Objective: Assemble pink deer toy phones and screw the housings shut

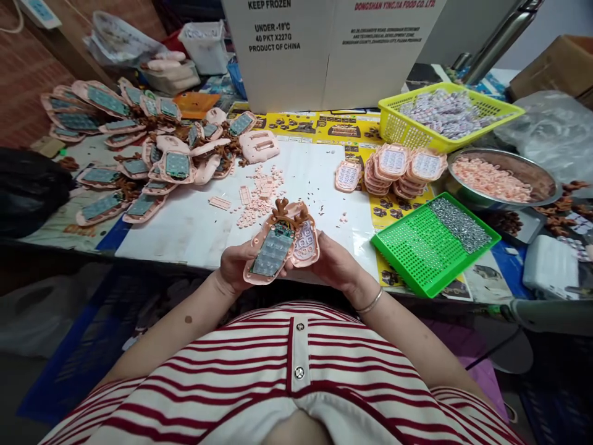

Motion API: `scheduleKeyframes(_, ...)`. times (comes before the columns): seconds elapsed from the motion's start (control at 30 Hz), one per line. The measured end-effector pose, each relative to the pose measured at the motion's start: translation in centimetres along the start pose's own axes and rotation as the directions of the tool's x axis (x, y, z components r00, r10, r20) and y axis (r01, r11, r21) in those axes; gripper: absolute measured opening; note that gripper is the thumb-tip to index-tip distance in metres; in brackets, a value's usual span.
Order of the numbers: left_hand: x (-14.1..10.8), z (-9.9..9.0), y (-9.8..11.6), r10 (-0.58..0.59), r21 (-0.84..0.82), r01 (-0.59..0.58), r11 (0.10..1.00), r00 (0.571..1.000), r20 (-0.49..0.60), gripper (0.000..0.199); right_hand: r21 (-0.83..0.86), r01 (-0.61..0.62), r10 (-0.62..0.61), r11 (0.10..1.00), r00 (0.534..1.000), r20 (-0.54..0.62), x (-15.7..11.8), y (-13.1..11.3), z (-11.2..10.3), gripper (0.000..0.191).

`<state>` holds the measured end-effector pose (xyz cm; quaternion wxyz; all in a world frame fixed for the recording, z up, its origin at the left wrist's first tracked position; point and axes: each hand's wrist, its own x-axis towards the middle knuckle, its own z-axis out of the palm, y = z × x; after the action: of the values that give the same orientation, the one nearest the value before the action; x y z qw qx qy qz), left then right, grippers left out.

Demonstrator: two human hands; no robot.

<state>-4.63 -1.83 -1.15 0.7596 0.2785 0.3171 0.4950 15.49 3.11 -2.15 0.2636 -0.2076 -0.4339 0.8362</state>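
Near the table's front edge, my left hand [237,267] is closed round a pink shell with a grey-green circuit board [272,252] in it. Brown antler-shaped pieces [291,211] stick up at its top. My right hand [336,262] grips a smaller pink keypad cover [305,242] with a white patterned key sheet. The two parts are side by side, tilted, their inner faces up, and the shell overlaps the cover's left edge. Small loose pink pieces [259,196] lie on the white board behind them.
Many opened pink shells [176,165] are heaped at the left. To the right are stacked keypad covers [393,162], a yellow basket [391,127] of small packets, a metal bowl [549,196] of pink parts and a green tray [407,247] of screws. A large carton [319,62] stands behind.
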Motion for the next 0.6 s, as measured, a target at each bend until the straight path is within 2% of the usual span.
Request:
scheduleKeyframes(0.17,-0.4,-0.1,0.3,-0.07,-0.004,0.07,0.998,0.996,0.064,0.065,0.095,0.025,-0.044,0.995,0.979,0.198,0.0,0.6,0.0,0.066)
scheduleKeyframes(0.27,-0.8,0.2,0.4,-0.111,0.011,0.111,0.994,0.991,0.076,0.066,0.141,0.075,-0.109,0.987,0.964,0.244,0.0,1.1,-0.2,0.063)
scheduleKeyframes(0.33,-1.2,0.4,0.6,-0.117,0.044,0.114,0.992,0.992,0.052,0.071,0.175,0.136,-0.169,0.975,0.967,0.19,-0.1,1.2,-0.4,0.063)
scheduleKeyframes(0.47,-1.8,0.8,1.2,-0.002,0.102,0.003,0.995,1.0,-0.014,0.072,0.141,0.269,-0.257,0.953,0.962,-0.094,-0.6,1.0,-1.1,0.061)
scheduleKeyframes(0.53,-1.7,1.0,1.5,0.078,0.171,-0.057,0.984,0.99,-0.118,0.065,0.115,0.272,-0.249,0.956,0.952,-0.177,-0.8,1.0,-1.2,0.061)
scheduleKeyframes(0.6,-1.3,1.4,1.5,0.158,0.263,-0.094,0.96,0.959,-0.235,0.055,0.106,0.251,-0.226,0.962,0.953,-0.203,-0.8,1.2,-1.1,0.065)
